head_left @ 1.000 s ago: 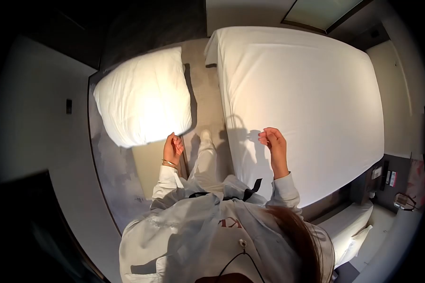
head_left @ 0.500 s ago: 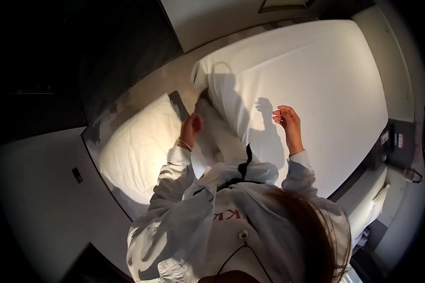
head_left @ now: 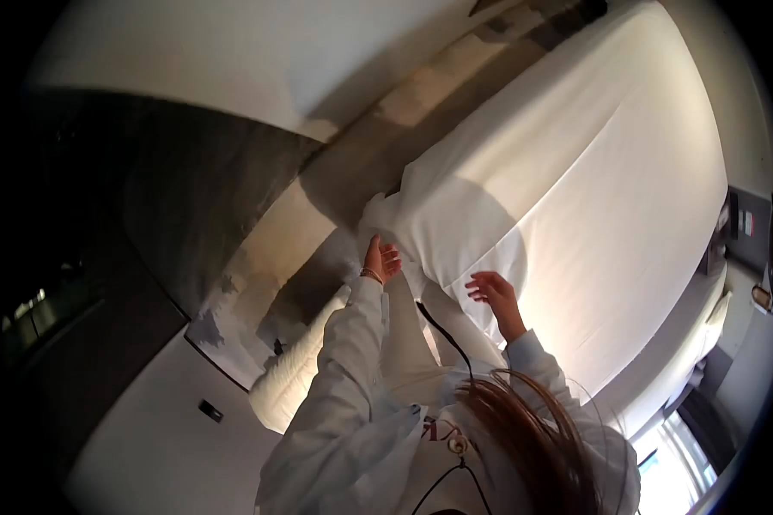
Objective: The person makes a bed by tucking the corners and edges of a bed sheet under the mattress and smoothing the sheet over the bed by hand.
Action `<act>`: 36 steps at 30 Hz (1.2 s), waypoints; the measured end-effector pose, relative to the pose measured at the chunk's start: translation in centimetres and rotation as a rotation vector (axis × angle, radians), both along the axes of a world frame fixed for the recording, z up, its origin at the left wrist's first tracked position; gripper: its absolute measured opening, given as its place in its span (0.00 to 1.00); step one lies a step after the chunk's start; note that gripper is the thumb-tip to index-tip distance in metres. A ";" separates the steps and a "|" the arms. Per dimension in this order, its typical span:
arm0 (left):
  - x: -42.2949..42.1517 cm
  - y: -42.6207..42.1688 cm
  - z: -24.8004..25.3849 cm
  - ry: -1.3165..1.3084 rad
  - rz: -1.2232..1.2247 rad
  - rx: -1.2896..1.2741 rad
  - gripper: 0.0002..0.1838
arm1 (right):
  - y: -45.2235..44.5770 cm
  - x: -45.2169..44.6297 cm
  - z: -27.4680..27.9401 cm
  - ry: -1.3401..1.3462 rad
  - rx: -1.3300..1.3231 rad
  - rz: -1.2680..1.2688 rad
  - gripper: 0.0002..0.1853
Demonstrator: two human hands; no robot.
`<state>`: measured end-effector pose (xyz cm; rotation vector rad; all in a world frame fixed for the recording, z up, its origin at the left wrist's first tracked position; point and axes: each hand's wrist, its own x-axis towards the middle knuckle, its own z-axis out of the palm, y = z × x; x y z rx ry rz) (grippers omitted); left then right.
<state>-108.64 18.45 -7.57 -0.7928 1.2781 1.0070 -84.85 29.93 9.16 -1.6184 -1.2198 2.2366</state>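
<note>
My left hand (head_left: 381, 259) hovers empty above my legs, near the bed's lower corner, with its fingers apart. To its right, my right hand (head_left: 494, 298) is raised in front of the bed's near side, fingers loosely spread and holding nothing. A smooth white sheet (head_left: 610, 180) covers the bed, hanging down over the corner and creased along its edge. Behind my left sleeve, a white pillow (head_left: 296, 369) is partly hidden.
Patterned carpet (head_left: 279, 232) runs along the bed's foot. A dark bedside unit (head_left: 741, 225) stands at the far right, and a bright window (head_left: 674, 459) shows at lower right. A pale panel with a dark handle (head_left: 210, 410) lies at lower left.
My body and view have turned. My hands are now closer together, the right one lower and further left. The pillow now shows only in part behind my left arm.
</note>
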 end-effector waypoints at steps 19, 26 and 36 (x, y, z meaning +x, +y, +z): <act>-5.7 3.3 -7.6 0.519 -0.209 -0.270 0.23 | -4.9 -9.2 -4.5 0.047 -0.065 -0.429 0.09; -5.5 4.9 -13.4 0.200 -0.016 -0.267 0.18 | -4.9 -6.4 -5.6 -0.182 0.098 -0.371 0.11; -14.1 5.4 -16.0 0.209 0.037 -0.117 0.12 | 8.4 0.8 -12.7 -1.231 0.848 -0.356 0.33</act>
